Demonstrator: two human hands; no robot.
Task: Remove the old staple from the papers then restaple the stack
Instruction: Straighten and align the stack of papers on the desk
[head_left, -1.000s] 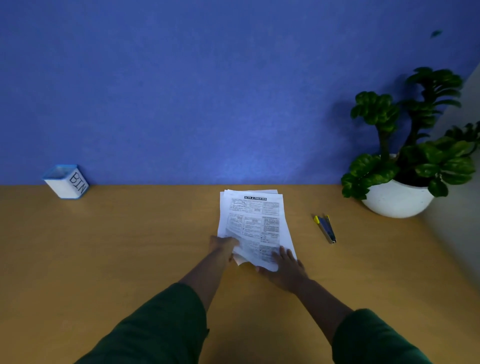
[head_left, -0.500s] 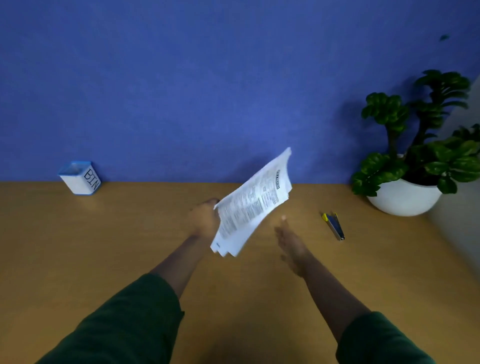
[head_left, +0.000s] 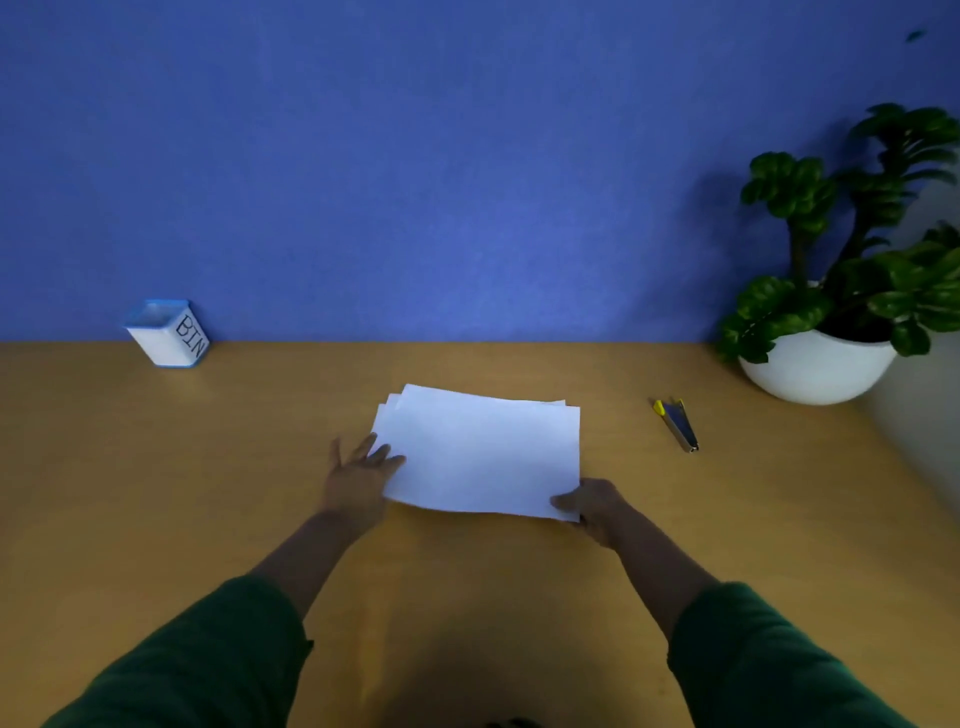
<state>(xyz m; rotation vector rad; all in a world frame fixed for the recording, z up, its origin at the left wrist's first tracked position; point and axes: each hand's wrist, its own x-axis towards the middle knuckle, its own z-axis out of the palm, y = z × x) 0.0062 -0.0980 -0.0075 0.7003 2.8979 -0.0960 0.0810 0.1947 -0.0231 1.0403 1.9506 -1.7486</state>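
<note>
Our left hand (head_left: 358, 480) flat with spread fingers on the paper stack (head_left: 483, 454), our right hand (head_left: 592, 504) pinching its near right corner, stapler (head_left: 675, 423) lying well right.

The stack of papers (head_left: 483, 452) lay mid-table (head_left: 156, 493), left hand (head_left: 358, 478) touching its left edge, right hand (head_left: 592, 504) pinching its near right corner. The stapler (head_left: 678, 423) sat off to the right, well apart. Behind that was the potted plant (head_left: 815, 364); the bin (head_left: 169, 335) stood far back left by the wall (head_left: 415, 182).
</note>
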